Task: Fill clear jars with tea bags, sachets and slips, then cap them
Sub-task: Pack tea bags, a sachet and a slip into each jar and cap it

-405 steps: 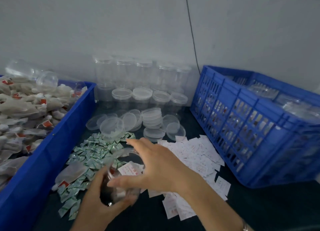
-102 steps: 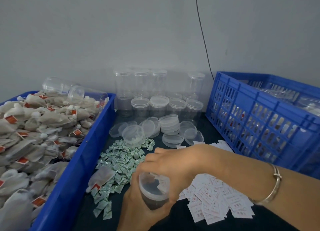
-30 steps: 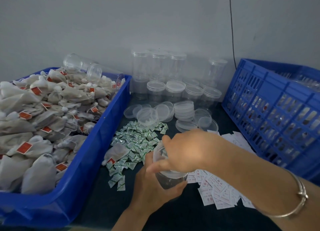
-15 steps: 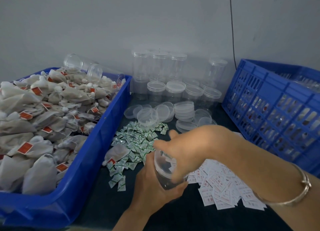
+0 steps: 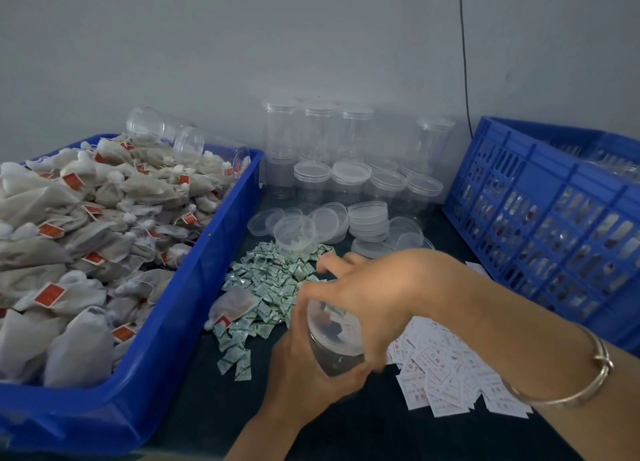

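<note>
Jar [image 5: 337, 362] near upright, top tipped leftward, left hand [image 5: 301, 377] gripping its body, right hand [image 5: 381, 294] clutching the lid [image 5: 329, 325].

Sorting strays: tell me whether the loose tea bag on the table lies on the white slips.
No, the loose tea bag lies against the green sachets, well left of the white slips.

This looks like a packing workroom. Left of the right hand [image 5: 374, 294] sits a big blue tub [image 5: 194, 294] full of tea bags [image 5: 104, 218]. Beyond the hand stand many empty clear jars [image 5: 349, 131] and loose lids [image 5: 367, 214].
</note>
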`<state>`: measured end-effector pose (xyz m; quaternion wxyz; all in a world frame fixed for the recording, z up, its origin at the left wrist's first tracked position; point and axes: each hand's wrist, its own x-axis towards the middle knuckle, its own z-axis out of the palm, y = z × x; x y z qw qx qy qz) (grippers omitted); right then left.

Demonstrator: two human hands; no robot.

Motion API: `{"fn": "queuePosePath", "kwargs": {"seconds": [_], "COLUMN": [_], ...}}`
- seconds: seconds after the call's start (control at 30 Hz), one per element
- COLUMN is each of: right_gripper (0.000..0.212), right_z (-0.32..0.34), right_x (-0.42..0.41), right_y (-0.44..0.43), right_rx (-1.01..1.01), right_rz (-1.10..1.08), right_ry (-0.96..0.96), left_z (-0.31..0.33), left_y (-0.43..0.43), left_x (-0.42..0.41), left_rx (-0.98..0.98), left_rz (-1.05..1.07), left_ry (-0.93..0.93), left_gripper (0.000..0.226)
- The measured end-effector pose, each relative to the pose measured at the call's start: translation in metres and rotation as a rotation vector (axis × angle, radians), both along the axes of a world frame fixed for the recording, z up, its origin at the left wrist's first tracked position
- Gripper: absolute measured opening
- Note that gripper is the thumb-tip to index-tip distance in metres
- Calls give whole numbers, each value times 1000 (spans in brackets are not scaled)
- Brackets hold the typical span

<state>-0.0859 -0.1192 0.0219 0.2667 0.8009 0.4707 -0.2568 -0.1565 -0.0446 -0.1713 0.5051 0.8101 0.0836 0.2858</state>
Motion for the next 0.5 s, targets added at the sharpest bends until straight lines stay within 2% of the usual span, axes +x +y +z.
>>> {"fn": "queuePosePath", "kwargs": {"seconds": [0.03,0.1,0.17,0.2,0.27,0.3,0.4,0.5], "right_gripper": [112,114,101,91,68,70,110,106], "right_z": [-1,-6,-14,-16,-11,-6,-2,-15], "right_x": [1,-2,-5,-6,-8,-6,-2,-6], "right_y": [0,2,4,5,6,5,0,4], "right_rx": [16,132,222,189,111,82,78,194], "right_rz": [-17,-79,-114,-108,-15,16,10,-86], "right_ry": [7,-43,-151,-179,-120,-54,105,-56], "left_z": [1,1,1,1,-1,-3,-4,2], "left_y": [1,0,-2,-2,-1,0,1,-2], "left_x": [0,1,2,2,2,2,3,3], "left_rx": [14,73,61,36,22,18,32,71], "left_rz": [-3,13,30,26,20,18,34,8], "left_ry": [3,-31,-60,-47,-16,0,21,-54], "left_gripper": [88,73,64,67,79,83,84,71]}}
